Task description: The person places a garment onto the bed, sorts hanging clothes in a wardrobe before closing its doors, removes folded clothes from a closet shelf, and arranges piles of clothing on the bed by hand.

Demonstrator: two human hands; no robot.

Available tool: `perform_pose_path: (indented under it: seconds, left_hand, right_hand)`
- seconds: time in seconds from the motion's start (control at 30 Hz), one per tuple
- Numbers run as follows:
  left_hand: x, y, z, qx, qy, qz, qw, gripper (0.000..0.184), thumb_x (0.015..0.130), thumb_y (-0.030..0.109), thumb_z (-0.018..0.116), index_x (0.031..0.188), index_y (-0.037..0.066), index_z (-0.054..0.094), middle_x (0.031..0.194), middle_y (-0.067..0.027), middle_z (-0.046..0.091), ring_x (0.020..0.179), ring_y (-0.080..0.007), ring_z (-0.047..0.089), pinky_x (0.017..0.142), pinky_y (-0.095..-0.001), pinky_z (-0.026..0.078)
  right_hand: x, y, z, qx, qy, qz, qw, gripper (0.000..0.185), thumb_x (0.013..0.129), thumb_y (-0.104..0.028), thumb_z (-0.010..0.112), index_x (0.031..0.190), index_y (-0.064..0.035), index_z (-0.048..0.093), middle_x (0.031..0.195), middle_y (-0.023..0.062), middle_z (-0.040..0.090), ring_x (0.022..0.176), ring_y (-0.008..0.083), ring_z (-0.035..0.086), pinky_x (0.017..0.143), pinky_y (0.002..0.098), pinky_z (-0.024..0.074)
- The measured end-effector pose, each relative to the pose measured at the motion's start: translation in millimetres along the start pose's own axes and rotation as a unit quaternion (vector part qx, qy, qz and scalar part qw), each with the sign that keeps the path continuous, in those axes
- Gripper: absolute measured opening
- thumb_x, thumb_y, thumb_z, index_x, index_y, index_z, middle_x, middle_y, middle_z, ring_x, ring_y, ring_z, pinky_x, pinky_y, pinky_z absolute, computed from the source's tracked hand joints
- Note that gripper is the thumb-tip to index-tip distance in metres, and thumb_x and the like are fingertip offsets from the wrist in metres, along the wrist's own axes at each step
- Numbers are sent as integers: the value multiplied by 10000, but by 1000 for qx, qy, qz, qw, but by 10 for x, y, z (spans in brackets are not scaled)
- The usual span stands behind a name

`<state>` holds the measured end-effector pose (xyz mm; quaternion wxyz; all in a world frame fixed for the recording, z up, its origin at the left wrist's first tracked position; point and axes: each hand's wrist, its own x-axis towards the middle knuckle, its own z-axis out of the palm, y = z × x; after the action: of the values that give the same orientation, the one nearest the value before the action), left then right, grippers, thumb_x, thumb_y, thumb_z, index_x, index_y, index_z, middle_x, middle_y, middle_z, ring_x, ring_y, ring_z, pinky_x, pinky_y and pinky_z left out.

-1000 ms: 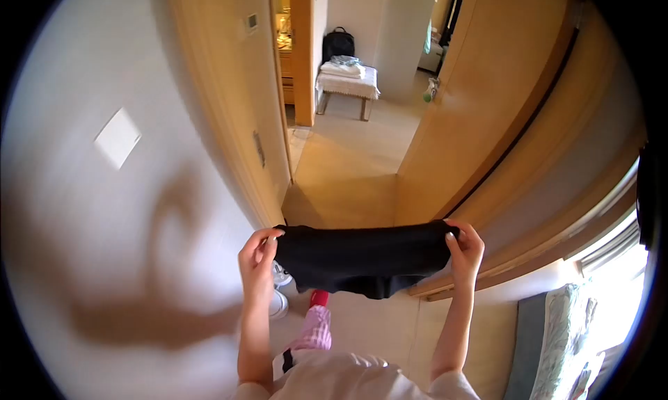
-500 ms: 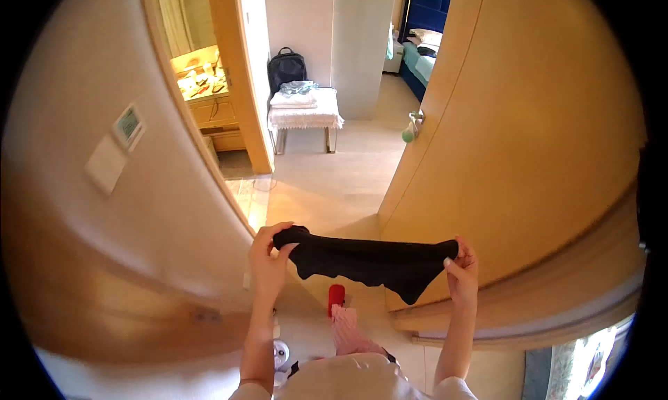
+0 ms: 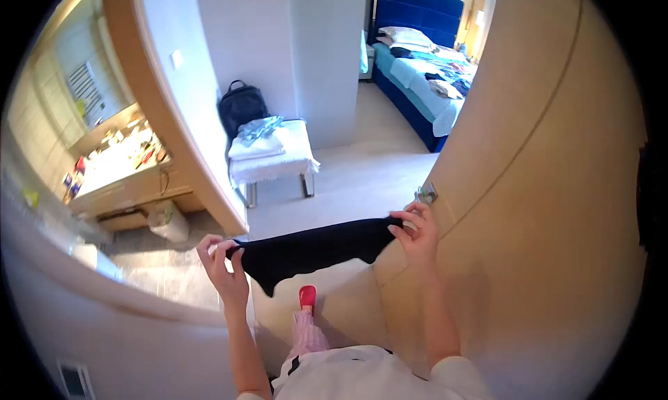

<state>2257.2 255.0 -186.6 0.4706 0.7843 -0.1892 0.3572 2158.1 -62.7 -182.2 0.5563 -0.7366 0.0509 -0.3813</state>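
Black cloth (image 3: 313, 250), soft-looking and matte with a wavy lower edge, hangs stretched in mid-air above the pale floor (image 3: 351, 299) as I watch from afar. Its long axis runs across my view, left to right, with the right end higher. I see the left hand (image 3: 226, 264) pinching one end and the right hand (image 3: 417, 234) pinching the other. A smooth, tan door (image 3: 529, 177) stands on the right.
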Motion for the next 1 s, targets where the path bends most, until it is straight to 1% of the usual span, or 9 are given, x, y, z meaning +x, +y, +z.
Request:
perform_pose_path:
  seconds: [0.07, 0.1, 0.2, 0.23, 0.3, 0.4, 0.67, 0.87, 1.0]
  left_hand:
    - [350, -185, 248, -4, 20, 56, 998, 91, 855, 1, 579, 928, 5, 524, 1050, -146, 550, 1042, -271, 558, 832, -312, 435]
    - [549, -395, 619, -239, -31, -85, 967, 99, 871, 33, 587, 943, 11, 523, 961, -105, 560, 946, -215, 567, 806, -292, 432]
    - [1125, -549, 1330, -204, 3, -66, 977, 155, 869, 81, 629, 958, 17, 519, 870, -51, 533, 825, -150, 524, 775, -260, 419]
    - [1299, -512, 1566, -188, -2, -71, 980, 173, 862, 90, 645, 955, 18, 519, 857, -40, 521, 801, -141, 509, 767, -250, 414]
    - [1571, -617, 2134, -222, -62, -96, 968, 226, 826, 97, 701, 998, 8, 586, 905, -25, 573, 822, -113, 533, 737, -222, 406]
    - [1897, -908, 3015, -350, -115, -210, 906, 190, 836, 119, 709, 967, 11, 624, 837, 2, 585, 773, -68, 525, 710, -194, 406]
    - [2890, -899, 5323, -476, -93, -131, 865, 151, 840, 81, 664, 930, 20, 560, 833, -32, 581, 745, -112, 539, 729, -235, 438]
    - [3526, -754, 6385, -551, -90, -121, 821, 297, 794, 213, 752, 869, 26, 535, 747, -70, 581, 733, -173, 592, 709, -299, 501]
    - [3898, -818, 7017, -507, -31, -74, 858, 293, 926, 312, 614, 954, 54, 478, 785, -44, 527, 676, -137, 520, 662, -302, 480]
  right_hand:
    - [306, 93, 179, -54, 5, -20, 998, 188, 700, 138, 689, 821, -1, 650, 1019, 59, 489, 886, 165, 585, 700, 253, 528]
    - [579, 253, 211, -61, 35, -19, 997, 188, 700, 138, 689, 821, -1, 650, 1019, 59, 489, 886, 165, 585, 700, 253, 528]
    - [1124, 345, 113, -258, 158, -191, 934, 112, 808, 47, 629, 893, 1, 572, 896, 68, 554, 799, 162, 571, 713, 252, 476]
    - [1234, 572, 104, -268, 164, -177, 933, 112, 808, 47, 629, 893, 1, 572, 896, 68, 554, 799, 162, 571, 713, 252, 476]
    - [1375, 955, 117, -56, 161, 61, 983, 93, 873, 7, 578, 957, -19, 549, 829, 29, 554, 780, 100, 532, 691, 207, 435]
    - [1781, 1324, 69, -37, 233, 87, 968, 105, 888, 21, 556, 980, -29, 563, 831, -17, 546, 752, 50, 495, 675, 186, 408]
    - [3341, 2158, -492, -91, 347, -36, 933, 200, 813, 101, 563, 975, -6, 607, 924, 21, 597, 873, 79, 555, 807, 201, 435]
    - [4677, 2642, -876, -95, 382, -9, 919, 190, 797, 79, 635, 976, 14, 619, 913, 49, 647, 825, 93, 589, 741, 211, 462]
    - [5205, 2807, -870, -56, 378, -103, 918, 193, 771, 99, 645, 945, 22, 617, 897, 51, 641, 817, 107, 591, 742, 218, 465]
